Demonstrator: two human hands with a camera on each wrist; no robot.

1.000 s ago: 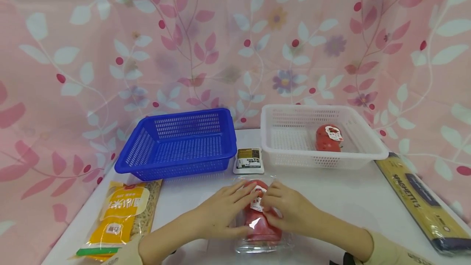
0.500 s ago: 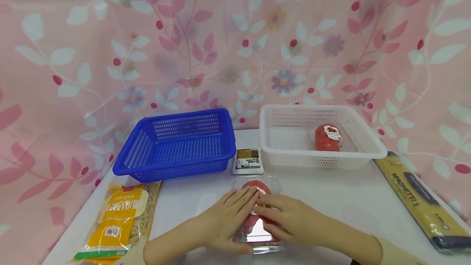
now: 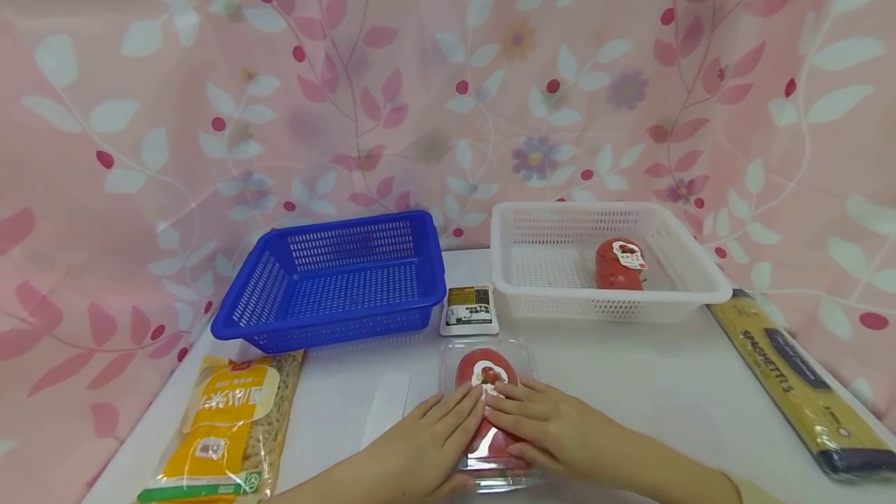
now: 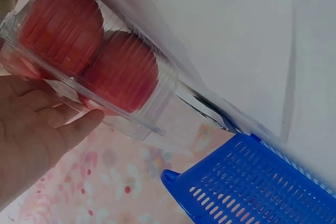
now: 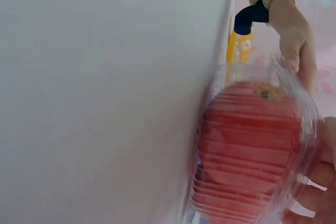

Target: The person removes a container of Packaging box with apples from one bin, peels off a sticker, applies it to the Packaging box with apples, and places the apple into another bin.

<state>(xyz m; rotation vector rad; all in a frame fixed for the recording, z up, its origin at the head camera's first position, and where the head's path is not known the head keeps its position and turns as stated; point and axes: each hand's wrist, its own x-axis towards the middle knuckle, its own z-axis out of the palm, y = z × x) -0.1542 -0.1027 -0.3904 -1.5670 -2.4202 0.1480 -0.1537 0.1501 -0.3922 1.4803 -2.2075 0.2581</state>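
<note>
- Tomato box [image 3: 488, 403] lies at the table's [image 3: 651, 395] near edge, middle; the left hand [image 3: 423, 446] and right hand [image 3: 542, 430] clasp its sides, fingers over the lid.
- Left wrist: left hand [image 4: 37, 140] cups the box [image 4: 89, 56], thumb against its wall; blue basket [image 4: 252, 187] beyond.
- Right wrist: right-hand fingers [image 5: 315, 192] curl under the box [image 5: 252, 145].
</note>
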